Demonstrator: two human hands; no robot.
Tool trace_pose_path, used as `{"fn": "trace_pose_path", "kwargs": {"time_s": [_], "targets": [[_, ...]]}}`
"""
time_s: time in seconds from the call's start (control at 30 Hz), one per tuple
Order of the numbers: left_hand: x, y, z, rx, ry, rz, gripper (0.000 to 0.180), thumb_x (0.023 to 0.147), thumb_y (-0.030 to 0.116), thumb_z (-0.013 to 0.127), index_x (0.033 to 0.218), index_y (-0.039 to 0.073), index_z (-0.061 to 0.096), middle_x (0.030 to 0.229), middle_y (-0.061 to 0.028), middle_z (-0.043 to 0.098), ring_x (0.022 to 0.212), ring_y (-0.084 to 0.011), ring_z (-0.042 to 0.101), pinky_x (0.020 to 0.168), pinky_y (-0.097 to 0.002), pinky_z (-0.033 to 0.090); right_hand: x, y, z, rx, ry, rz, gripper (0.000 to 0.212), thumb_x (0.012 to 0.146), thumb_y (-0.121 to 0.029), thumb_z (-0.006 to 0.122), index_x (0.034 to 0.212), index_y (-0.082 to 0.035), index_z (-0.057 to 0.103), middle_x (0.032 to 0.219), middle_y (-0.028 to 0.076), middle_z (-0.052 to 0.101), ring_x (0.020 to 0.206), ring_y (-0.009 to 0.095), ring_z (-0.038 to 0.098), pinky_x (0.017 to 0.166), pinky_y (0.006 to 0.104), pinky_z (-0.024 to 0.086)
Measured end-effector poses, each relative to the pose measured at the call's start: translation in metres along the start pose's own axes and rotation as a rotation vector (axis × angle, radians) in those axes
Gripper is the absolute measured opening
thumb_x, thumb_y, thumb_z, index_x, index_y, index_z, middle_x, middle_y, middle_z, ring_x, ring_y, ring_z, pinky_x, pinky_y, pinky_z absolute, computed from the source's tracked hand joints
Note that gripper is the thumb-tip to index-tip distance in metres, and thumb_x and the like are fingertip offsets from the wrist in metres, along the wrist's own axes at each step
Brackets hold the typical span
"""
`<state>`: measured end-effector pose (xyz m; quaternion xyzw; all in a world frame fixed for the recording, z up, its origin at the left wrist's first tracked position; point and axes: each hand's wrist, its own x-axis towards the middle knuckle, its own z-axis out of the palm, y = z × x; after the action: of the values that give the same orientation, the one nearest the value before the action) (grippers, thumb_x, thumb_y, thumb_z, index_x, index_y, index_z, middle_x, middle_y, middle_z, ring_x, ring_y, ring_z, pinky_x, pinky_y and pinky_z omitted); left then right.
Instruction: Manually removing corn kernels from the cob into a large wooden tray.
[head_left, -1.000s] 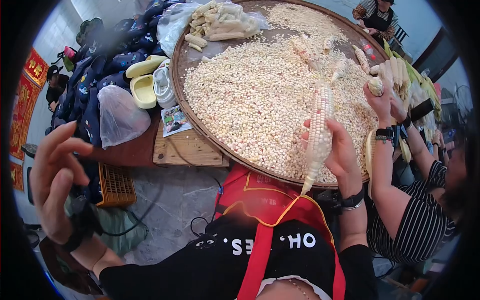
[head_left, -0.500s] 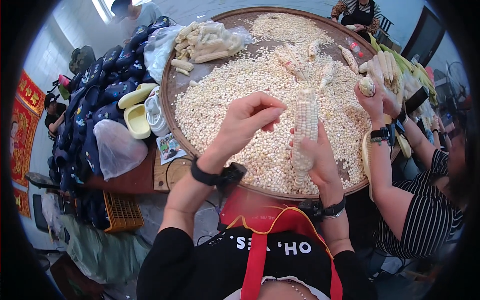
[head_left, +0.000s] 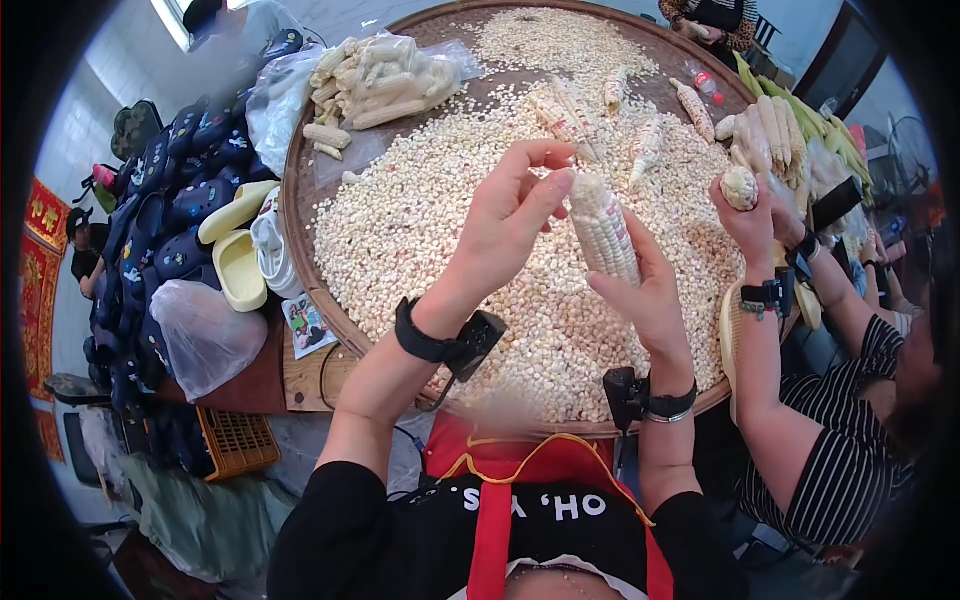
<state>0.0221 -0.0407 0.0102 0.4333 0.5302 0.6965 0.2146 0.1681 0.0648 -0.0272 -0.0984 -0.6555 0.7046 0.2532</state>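
Note:
My right hand (head_left: 655,290) is wrapped round a pale ear of corn (head_left: 606,238) with some pinkish kernels, tilted so that its top leans left. Close beside that top end is my left hand (head_left: 512,220), its fingers curled and the thumb bent toward the forefinger. I cannot make out whether anything lies between those fingertips. Both hands are over a large round tray (head_left: 296,215) heaped with loose corn kernels (head_left: 420,240). Farther up the heap lie several ears, among them a partly stripped one (head_left: 648,150).
A plastic bag of bare cobs (head_left: 390,80) rests on the tray's far left. Left of the tray are dark blue clogs (head_left: 190,140) and yellow clogs (head_left: 240,270). At right, a person's hand (head_left: 745,215) holds an ear. A bottle with a red cap (head_left: 707,85) lies farther back.
The ear of corn has risen and tipped to the left in my right hand. My left hand has moved up to its top end. The whole view has shifted slightly.

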Motion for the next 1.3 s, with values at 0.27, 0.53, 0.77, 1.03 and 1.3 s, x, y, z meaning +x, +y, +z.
{"fn": "trace_pose_path", "kwargs": {"time_s": [0.27, 0.53, 0.77, 1.03, 1.3], "targets": [[0.009, -0.022, -0.001, 0.432, -0.169, 0.167, 0.024, 0.085, 0.012, 0.054, 0.107, 0.002, 0.055, 0.087, -0.0029, 0.058, 0.072, -0.009, 0.053, 0.064, -0.0232, 0.043, 0.002, 0.008, -0.006, -0.004, -0.086, 0.092, 0.063, 0.08, -0.011, 0.062, 0.133, 0.002, 0.031, 0.12, 0.011, 0.048, 0.106, 0.014, 0.048, 0.088, 0.0269, 0.04], [0.023, -0.041, -0.028, 0.561, -0.201, 0.361, 0.02, 0.088, 0.018, 0.052, 0.101, 0.004, 0.06, 0.076, -0.0021, 0.056, 0.066, -0.0078, 0.051, 0.058, -0.0218, 0.041, 0.002, 0.025, 0.012, 0.102, -0.042, 0.258, 0.059, 0.083, -0.013, 0.058, 0.132, 0.004, 0.03, 0.118, 0.01, 0.048, 0.103, 0.012, 0.047, 0.087, 0.026, 0.039], [0.02, -0.026, -0.038, 0.132, -0.288, -0.214, 0.027, 0.091, 0.025, 0.047, 0.101, 0.005, 0.062, 0.063, 0.0026, 0.049, 0.056, -0.0051, 0.044, 0.051, -0.0194, 0.038, -0.006, 0.023, 0.035, 0.35, 0.016, 0.336, 0.057, 0.084, -0.016, 0.055, 0.131, 0.002, 0.028, 0.11, 0.01, 0.05, 0.092, 0.014, 0.052, 0.079, 0.0268, 0.044], [0.024, -0.033, -0.026, 0.454, -0.282, 0.031, 0.016, 0.085, 0.02, 0.058, 0.092, 0.006, 0.062, 0.066, 0.0016, 0.05, 0.058, -0.0043, 0.045, 0.05, -0.0213, 0.036, -0.002, 0.028, 0.033, 0.441, -0.027, 0.409, 0.053, 0.084, -0.02, 0.054, 0.128, 0.0, 0.032, 0.105, 0.012, 0.053, 0.086, 0.014, 0.055, 0.075, 0.0274, 0.046], [0.035, -0.054, -0.025, 0.558, -0.359, 0.249, 0.016, 0.084, 0.017, 0.057, 0.088, 0.002, 0.059, 0.072, -0.0091, 0.056, 0.064, -0.0198, 0.054, 0.058, -0.0301, 0.042, 0.0, 0.034, 0.025, 0.344, 0.024, 0.373, 0.048, 0.085, -0.019, 0.054, 0.125, -0.001, 0.035, 0.101, 0.008, 0.054, 0.081, 0.011, 0.054, 0.071, 0.025, 0.046]]}}
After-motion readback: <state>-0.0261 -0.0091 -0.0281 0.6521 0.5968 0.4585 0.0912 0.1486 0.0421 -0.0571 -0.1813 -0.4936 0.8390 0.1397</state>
